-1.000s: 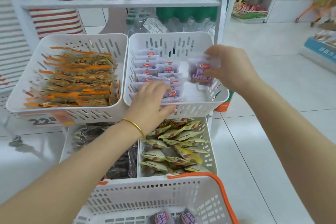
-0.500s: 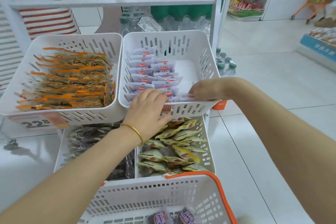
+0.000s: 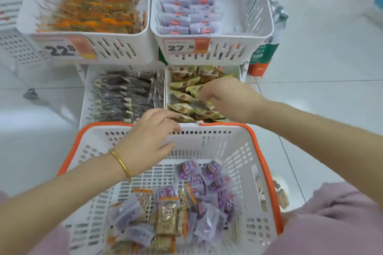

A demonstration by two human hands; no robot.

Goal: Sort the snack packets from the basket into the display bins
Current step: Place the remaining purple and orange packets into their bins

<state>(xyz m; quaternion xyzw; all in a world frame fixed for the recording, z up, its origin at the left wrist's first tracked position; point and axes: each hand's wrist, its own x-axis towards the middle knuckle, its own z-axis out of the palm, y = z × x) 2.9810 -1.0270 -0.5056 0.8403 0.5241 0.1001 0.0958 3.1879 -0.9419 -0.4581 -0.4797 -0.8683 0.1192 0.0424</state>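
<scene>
Closest to the camera is the white basket (image 3: 207, 143) with the orange rim. The snack packets left in it are piled toward the near side: purple packets (image 3: 196, 174) on the right and brown packets with orange ends (image 3: 167, 213) more to the middle. Neither hand is touching that pile.

The left hand (image 3: 149, 141), with a gold bangle (image 3: 121, 163) on the wrist, hangs over the basket's far wall. Its fingers are loose and spread, with nothing in them, and the packets sit below and nearer than it.

The right hand (image 3: 228, 99) is past the basket, over the lower right bin (image 3: 167, 76). Its fingers curl down onto the yellow-green packets (image 3: 182, 85) there. It's too blurry to say whether it's pinching one or just touching.

Next to that, the lower left bin (image 3: 87, 93) holds dark purple packets (image 3: 122, 97). Farther up, the upper left bin (image 3: 116, 51) is tagged 22.8 and holds orange-striped packets (image 3: 89, 2). The upper right bin (image 3: 228, 51) is tagged 27.8, with pale purple packets (image 3: 186, 10) lined up on its left side.
</scene>
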